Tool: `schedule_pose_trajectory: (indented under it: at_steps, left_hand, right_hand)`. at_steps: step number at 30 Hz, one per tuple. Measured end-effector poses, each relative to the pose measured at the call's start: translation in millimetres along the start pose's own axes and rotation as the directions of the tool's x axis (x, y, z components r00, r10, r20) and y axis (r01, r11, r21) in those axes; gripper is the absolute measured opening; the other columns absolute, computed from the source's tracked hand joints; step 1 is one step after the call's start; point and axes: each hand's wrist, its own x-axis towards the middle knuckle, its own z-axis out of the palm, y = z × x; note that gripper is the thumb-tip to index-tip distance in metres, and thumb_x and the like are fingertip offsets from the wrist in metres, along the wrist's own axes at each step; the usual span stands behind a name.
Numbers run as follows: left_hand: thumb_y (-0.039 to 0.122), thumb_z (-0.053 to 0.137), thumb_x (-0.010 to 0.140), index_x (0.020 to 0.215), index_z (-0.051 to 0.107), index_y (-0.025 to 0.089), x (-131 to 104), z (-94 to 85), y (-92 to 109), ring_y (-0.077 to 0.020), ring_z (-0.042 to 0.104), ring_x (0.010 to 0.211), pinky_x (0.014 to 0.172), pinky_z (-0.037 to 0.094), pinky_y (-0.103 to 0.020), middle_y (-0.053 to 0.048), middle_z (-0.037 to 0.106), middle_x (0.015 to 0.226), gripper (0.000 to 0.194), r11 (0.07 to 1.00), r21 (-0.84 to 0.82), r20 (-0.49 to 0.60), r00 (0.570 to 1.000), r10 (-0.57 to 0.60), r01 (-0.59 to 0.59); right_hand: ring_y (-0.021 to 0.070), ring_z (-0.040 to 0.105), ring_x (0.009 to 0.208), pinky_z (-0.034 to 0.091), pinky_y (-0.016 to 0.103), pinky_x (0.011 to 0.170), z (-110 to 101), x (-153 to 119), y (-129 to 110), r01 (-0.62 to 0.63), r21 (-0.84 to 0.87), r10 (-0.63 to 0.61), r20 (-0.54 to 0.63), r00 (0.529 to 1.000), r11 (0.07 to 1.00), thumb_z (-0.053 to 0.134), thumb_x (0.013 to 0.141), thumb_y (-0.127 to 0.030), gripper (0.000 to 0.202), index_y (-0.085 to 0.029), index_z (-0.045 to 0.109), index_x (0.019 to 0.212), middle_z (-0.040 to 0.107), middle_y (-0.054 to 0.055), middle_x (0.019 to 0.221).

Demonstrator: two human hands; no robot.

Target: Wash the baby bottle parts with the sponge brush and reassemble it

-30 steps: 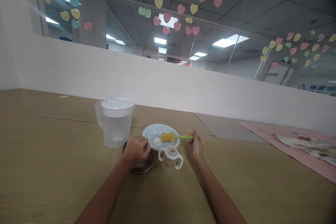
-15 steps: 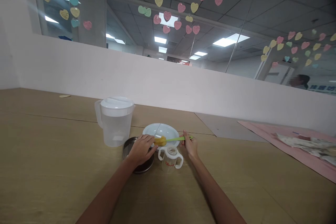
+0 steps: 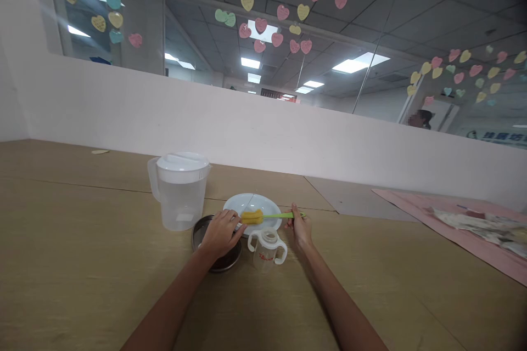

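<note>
A bottle brush with a yellow sponge head and a thin green handle lies level above a white oval dish. My right hand is closed around the end of the handle. Close to the sponge tip, my left hand is curled over a dark metal-rimmed bowl. A bit of white shows by its fingertips, but what they hold is hidden. In front of the dish, a clear baby bottle stands upright without a lid, its white two-handled collar in place.
A lidded, translucent pitcher of water stands behind the bowl to the left. On the right, a pink cloth lies with crumpled material on it. A white wall with a mirror or glass above it closes off the tabletop's far side.
The bottle brush and my right hand have shifted slightly right, and more of the sponge head shows. My left hand is almost still. A person in the glass has moved left.
</note>
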Motion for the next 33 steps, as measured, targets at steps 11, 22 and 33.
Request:
schedule_pose_trajectory:
  at_steps: [11,22,33]
  left_hand:
    - [0.033,0.037,0.091,0.078,0.058,0.017,1.3,-2.5,1.6,-0.0210,0.052,0.080,0.072,0.036,-0.033,-0.008,0.060,0.084,0.029,0.995,0.086,0.000,0.999,-0.053,0.053]
    - [0.033,0.037,0.090,0.077,0.057,0.017,0.8,-0.4,0.2,-0.0196,0.053,0.077,0.070,0.037,-0.032,-0.006,0.059,0.081,0.028,0.997,0.049,-0.056,0.997,-0.054,0.057]
    - [0.032,0.040,0.089,0.078,0.055,0.017,1.4,-2.8,1.5,-0.0206,0.054,0.074,0.067,0.039,-0.032,-0.006,0.058,0.077,0.024,0.993,0.088,-0.078,0.995,-0.069,0.076]
  right_hand:
    - [0.0062,0.035,0.034,0.037,0.022,0.039,2.5,-5.6,-7.1,-0.004,0.082,0.012,-0.096,0.995,0.997,0.065,0.061,-0.062,0.048,-0.015,0.058,0.062,0.040,-0.007,0.038]
    - [0.0058,0.035,0.035,0.038,0.022,0.040,0.1,-2.0,-4.4,-0.024,0.091,0.029,-0.054,0.998,0.996,0.067,0.059,-0.063,0.049,-0.015,0.059,0.063,0.042,-0.007,0.039]
    - [0.0057,0.036,0.033,0.035,0.021,0.038,7.4,-10.6,-10.3,-0.046,0.100,0.045,0.011,0.999,0.994,0.068,0.062,-0.059,0.046,-0.014,0.058,0.060,0.042,-0.007,0.038]
